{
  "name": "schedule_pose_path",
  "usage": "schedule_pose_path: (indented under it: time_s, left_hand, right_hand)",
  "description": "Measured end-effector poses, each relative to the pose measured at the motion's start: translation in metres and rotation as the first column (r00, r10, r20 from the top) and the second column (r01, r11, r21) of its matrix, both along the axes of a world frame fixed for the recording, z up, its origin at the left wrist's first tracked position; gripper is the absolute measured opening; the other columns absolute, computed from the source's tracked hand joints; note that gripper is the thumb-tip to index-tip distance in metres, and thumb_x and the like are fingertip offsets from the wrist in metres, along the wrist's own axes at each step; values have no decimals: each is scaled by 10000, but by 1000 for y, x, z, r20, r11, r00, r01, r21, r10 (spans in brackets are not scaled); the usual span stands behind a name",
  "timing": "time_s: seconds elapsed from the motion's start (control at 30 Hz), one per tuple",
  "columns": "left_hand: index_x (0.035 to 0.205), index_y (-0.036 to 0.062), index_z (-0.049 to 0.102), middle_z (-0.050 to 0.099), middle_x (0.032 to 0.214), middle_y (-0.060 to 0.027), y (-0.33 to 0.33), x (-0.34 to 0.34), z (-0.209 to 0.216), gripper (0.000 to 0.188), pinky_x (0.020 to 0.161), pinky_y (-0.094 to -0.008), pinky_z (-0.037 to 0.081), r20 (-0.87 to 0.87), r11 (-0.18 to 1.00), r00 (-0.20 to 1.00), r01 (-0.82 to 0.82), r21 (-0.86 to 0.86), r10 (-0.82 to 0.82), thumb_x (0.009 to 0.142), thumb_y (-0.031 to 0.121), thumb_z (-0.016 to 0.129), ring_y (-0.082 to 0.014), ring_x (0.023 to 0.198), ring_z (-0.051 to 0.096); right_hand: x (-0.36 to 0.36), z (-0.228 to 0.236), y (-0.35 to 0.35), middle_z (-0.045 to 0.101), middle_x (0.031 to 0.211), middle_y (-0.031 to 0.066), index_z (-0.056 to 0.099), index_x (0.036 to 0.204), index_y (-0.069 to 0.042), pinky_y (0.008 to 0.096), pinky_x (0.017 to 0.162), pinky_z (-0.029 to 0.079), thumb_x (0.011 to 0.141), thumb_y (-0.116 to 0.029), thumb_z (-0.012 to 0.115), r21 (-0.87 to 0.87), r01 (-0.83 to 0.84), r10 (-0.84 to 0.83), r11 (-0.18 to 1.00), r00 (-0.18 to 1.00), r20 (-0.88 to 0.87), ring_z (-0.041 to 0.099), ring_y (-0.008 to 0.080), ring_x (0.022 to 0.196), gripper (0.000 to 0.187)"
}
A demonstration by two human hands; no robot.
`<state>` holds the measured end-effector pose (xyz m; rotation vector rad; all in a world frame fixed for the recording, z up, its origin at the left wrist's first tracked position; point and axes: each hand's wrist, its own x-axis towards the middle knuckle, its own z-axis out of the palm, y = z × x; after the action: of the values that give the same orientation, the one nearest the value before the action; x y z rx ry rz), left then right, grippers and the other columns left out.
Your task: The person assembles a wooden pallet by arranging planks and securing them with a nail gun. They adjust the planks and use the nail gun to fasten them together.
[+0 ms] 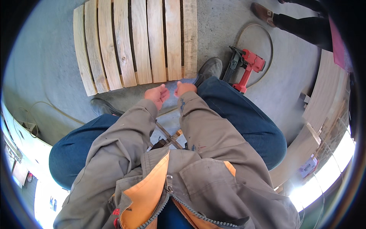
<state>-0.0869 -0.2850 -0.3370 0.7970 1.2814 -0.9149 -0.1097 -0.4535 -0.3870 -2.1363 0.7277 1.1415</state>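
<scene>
My left hand (157, 95) hovers between my knees, just short of the near edge of a slatted wooden pallet (142, 45). Its fingers curl inward, and whatever lies in them, if anything, is hidden. Facing it across a small gap is my right hand (185, 89), also closed, with the thumb toward the pallet. Nothing sticks out of either hand that I can make out. The pallet's pale slats run away from me with dark gaps between them. A red and black nail gun (248, 68) lies on the floor beyond my right knee, out of both hands' reach.
The nail gun's hose (271, 38) loops over the concrete floor (45, 68). Another person's leg (301, 26) and brown shoe (263, 14) are at the upper right. Wooden boards (320, 95) lie along the right side. My dark shoe (211, 68) is beside the pallet corner.
</scene>
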Motion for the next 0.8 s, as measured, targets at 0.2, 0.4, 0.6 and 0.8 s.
schedule_pose_path:
  time_s: [0.2, 0.4, 0.6, 0.8]
  left_hand:
    - [1062, -22, 602, 650, 996, -118, -9, 2, -4, 214, 763, -379, 577, 11, 999, 1000, -10, 53, 9, 957, 163, 623, -253, 882, 661]
    - [991, -5, 669, 691, 840, -134, -9, 51, 45, 254, 727, -372, 541, 202, 367, 307, 764, 530, -930, 834, 193, 697, -280, 788, 678]
    - [1123, 43, 622, 631, 1073, -151, -26, 141, 56, 378, 880, -406, 507, 348, 322, -27, 314, 893, -937, 778, 166, 719, -321, 1006, 617]
    - [1213, 45, 589, 570, 1260, -153, -28, 247, 51, 493, 1017, -412, 443, 218, 227, -312, 8, 974, -925, 751, 119, 745, -338, 1174, 534]
  right_hand:
    - [5, 27, 33, 620, 907, 127, 590, 992, 3, 336, 661, 534, 991, -225, 569, 198, 975, -935, 97, 157, -318, 613, 229, 784, 230]
    - [4, 19, 29, 617, 881, 84, 586, 999, -30, 339, 622, 541, 991, -257, 584, 233, 972, -930, 0, 86, -358, 612, 197, 735, 227]
    - [20, 37, 34, 616, 926, 77, 593, 1074, -48, 368, 721, 549, 987, -226, 584, 217, 975, -930, -56, 28, -366, 618, 206, 802, 199]
    - [20, 32, 30, 627, 975, 80, 597, 1104, -38, 360, 720, 557, 973, -228, 601, 217, 970, -915, -114, -18, -402, 631, 208, 838, 231]
